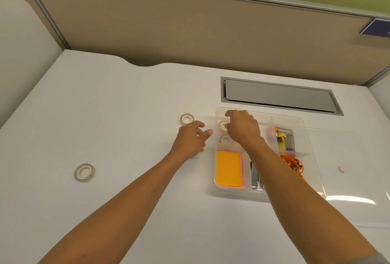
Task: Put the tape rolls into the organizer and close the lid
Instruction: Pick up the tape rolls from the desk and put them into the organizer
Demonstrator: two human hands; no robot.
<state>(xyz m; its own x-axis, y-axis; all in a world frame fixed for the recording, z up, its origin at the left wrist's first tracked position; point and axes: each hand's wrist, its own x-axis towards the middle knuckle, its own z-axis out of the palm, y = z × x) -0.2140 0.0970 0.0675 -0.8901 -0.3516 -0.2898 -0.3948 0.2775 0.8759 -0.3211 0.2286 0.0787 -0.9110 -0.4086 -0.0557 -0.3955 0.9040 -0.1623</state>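
1. In the far left compartment of the clear organizer (316,181), your right hand (242,128) is bent over a pale tape roll (222,125), fingers curled round it, so you seem to be setting it down there; a second roll (225,139) already lies in the same compartment just nearer to you, which suggests this section is the one kept for tape
2. Beside the organizer's left wall, your left hand (191,139) hovers low over the desk (105,105) with the fingers loosely spread and nothing in them that I can see; it looks placed to steady the box or to go for the next roll
3. Two rolls lie out on the desk: one (187,118) just beyond your left hand's knuckles, close enough to take with a short reach, and another (84,172) well off to the left and nearer your body, apart from both hands
4. The other compartments hold an orange pad (229,168), some metal tools (256,177), a yellow tube (281,141) and orange cord (293,163), so the tape has only its own section to fit in
5. The clear lid (348,168) appears to lie open and flat on the desk to the right of the box, out of the way of both hands until the loose rolls are in, though its edges are faint and hard to trace
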